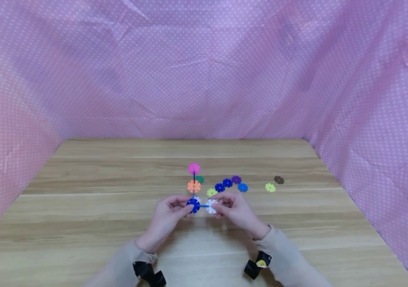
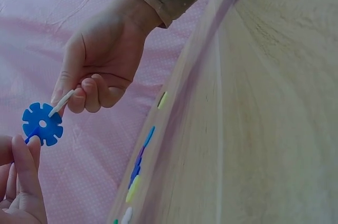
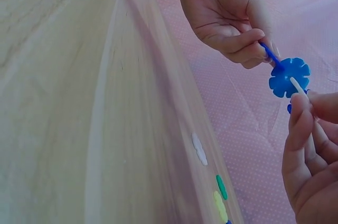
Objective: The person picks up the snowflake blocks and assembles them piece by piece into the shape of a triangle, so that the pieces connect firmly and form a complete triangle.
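My left hand pinches a dark blue notched disc between thumb and fingers. My right hand pinches a white notched disc the same way. Between them a lighter blue disc joins the two, edge-on in the head view and face-on in both wrist views. From the dark blue disc a line of pieces runs away from me in the head view: an orange disc and a pink disc, with blue discs edge-on between. Fingers partly cover both held discs.
Loose discs lie on the wooden table beyond my hands: green, yellow-green, several blue and purple ones. Farther right lie another yellow-green disc and a brown one. Pink dotted cloth surrounds the table.
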{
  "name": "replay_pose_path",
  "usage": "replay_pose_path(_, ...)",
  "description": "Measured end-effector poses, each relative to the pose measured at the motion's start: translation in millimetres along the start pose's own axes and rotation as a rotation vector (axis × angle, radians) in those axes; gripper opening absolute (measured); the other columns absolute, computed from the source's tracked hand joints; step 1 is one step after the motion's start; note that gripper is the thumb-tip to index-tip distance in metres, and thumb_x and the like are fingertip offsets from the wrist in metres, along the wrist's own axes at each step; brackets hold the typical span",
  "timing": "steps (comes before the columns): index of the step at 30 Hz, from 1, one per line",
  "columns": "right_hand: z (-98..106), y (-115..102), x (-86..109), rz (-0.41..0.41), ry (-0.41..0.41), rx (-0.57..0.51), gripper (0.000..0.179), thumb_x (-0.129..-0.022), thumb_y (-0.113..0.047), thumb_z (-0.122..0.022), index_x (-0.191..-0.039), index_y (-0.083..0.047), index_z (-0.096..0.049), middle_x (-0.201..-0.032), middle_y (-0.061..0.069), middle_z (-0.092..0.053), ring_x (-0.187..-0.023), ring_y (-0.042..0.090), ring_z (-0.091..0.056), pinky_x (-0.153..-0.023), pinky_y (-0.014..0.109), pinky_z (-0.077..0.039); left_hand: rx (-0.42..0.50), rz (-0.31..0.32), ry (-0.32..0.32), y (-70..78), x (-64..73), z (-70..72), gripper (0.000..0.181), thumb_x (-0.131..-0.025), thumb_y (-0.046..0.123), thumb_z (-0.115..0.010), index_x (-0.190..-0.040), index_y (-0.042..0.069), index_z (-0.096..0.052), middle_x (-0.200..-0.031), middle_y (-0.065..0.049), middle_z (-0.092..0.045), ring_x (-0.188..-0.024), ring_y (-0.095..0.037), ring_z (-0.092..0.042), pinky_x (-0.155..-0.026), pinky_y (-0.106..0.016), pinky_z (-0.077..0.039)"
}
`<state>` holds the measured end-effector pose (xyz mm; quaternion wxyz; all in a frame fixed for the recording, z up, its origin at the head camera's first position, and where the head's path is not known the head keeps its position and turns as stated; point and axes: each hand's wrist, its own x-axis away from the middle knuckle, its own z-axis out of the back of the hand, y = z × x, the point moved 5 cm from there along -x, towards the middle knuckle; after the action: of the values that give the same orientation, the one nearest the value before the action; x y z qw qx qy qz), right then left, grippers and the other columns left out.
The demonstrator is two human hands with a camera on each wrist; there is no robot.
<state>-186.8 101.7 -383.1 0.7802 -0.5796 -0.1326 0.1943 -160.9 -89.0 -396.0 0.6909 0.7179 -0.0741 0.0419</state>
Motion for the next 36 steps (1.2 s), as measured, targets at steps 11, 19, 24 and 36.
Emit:
replay_pose_path(11,10.8,11.2,3.2,-0.031,-0.047,-0.044,0.029,-0.089,-0.004,-0.061,-0.116,0.007,-0.059,-0.085,0.013,-0.067,-0.072,0.012,-0.064,-0.071,0.034,-0.059,0.008,-0.025,-0.025,-0.6,0.7,-2.5,0.027,-0.083,-0.004,-0.065,-0.109,-0.007,-0.062,-0.087,-0.008,-0.065,-0.076,-0.017,-0.066,-0.073,-0.032,-0.059)
replay_pose_path(19,40.8,23.8,4.1,-0.056,0.042,0.035,0.033,-0.089,-0.005,-0.062,-0.117,0.011,-0.056,-0.089,0.017,-0.065,-0.079,0.018,-0.064,-0.073,0.028,-0.058,0.0,-0.011,0.021,-3.2,-0.7,3.7,0.026,-0.083,-0.005,-0.064,-0.109,-0.004,-0.063,-0.089,-0.009,-0.063,-0.078,-0.018,-0.066,-0.074,-0.033,-0.059)
replay_pose_path(24,62.8,34.9,3.0,-0.1,0.141,0.099,0.033,-0.087,-0.004,-0.063,-0.116,0.01,-0.058,-0.093,0.014,-0.064,-0.082,0.017,-0.061,-0.074,0.023,-0.055,-0.002,-0.005,0.014,-4.1,-0.7,4.9,0.026,-0.084,-0.004,-0.064,-0.11,-0.004,-0.063,-0.09,-0.009,-0.063,-0.08,-0.021,-0.066,-0.075,-0.034,-0.059)
replay_pose_path(36,99.9,52.6,-13.2,-0.142,0.231,0.295,0.033,-0.086,-0.012,-0.067,-0.115,0.005,-0.062,-0.1,0.015,-0.066,-0.089,0.02,-0.061,-0.081,0.029,-0.053,0.027,-0.011,0.02,-1.7,0.9,4.1,0.027,-0.083,-0.006,-0.064,-0.109,-0.005,-0.063,-0.089,-0.009,-0.063,-0.077,-0.018,-0.065,-0.074,-0.032,-0.059)
